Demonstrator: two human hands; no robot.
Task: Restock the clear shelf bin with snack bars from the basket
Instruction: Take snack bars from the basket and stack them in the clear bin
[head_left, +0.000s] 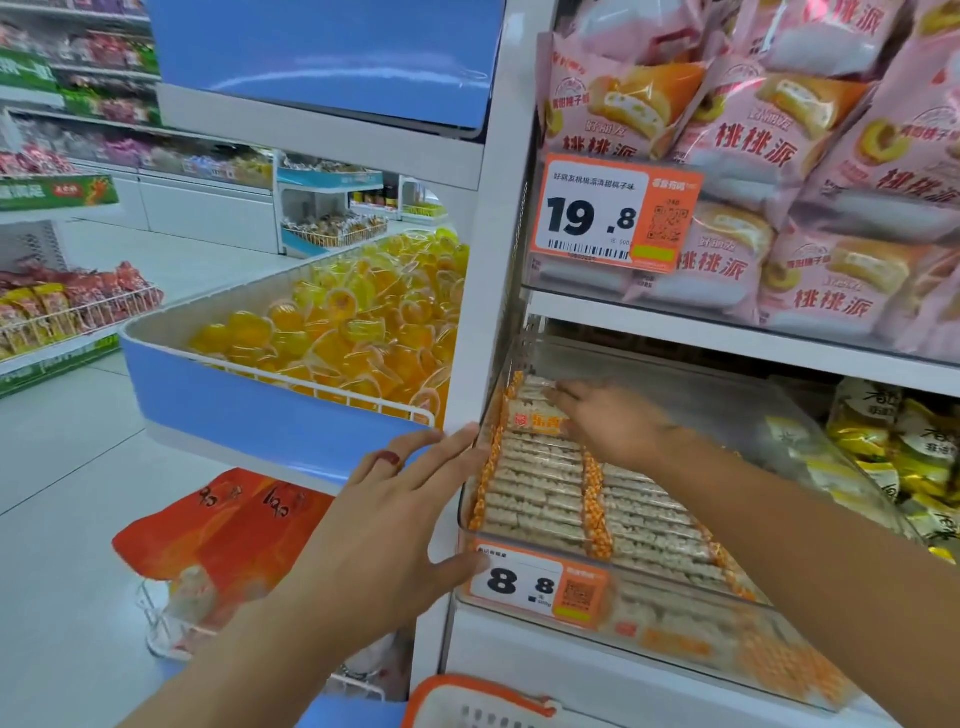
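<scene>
The clear shelf bin (524, 597) sits on the lower shelf, filled with rows of pale snack bars (540, 493) with orange wrapper ends. My right hand (608, 423) reaches into the bin from the right, its fingers lying on a bar with an orange label (537, 421) at the back left. My left hand (400, 514) presses flat against the bin's left front corner, fingers straight, thumb by the 8.8 price tag (519, 582). The basket (467, 704), white with an orange rim, shows at the bottom edge.
A white shelf post (483, 312) stands left of the bin. Pink cake packs (779, 208) fill the shelf above, behind a 19.8 tag. Yellow packets (893, 467) lie right of the bin. Left, a blue tray holds yellow jelly cups (353, 322); orange bags (228, 530) hang below.
</scene>
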